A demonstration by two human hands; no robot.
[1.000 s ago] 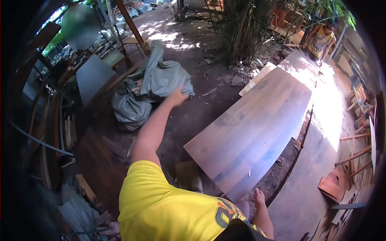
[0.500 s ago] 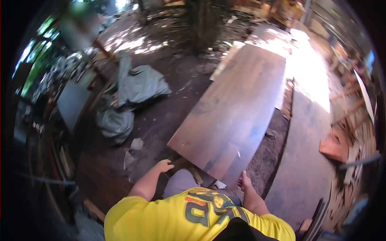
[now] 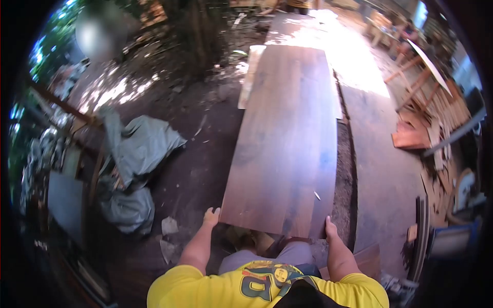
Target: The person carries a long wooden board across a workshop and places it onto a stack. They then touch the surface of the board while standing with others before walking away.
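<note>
A long brown wooden board (image 3: 282, 138) stretches away in front of me, its near end just ahead of my knees. My left hand (image 3: 211, 216) is closed at the board's near left corner, thumb against the edge. On the opposite side, my right hand (image 3: 330, 228) grips the right edge close to the near corner. The undersides of both grips are hidden by the board. A small thin white piece (image 3: 317, 195) lies on top of the board near its right side. Under the board's far left part, a paler sheet (image 3: 251, 77) sticks out.
Another long board (image 3: 380, 169) lies on the right. Grey sacks (image 3: 138, 149) stand at left beside a dark panel (image 3: 65, 203). Wood scraps (image 3: 413, 131) and a wooden frame (image 3: 418, 84) are at right. A tree trunk (image 3: 192, 36) rises behind; people are partly visible farther back.
My left hand, earlier apart from the board, has come to its near left corner. The board now appears straighter ahead of me as my view turned right. My right hand stays at the right edge.
</note>
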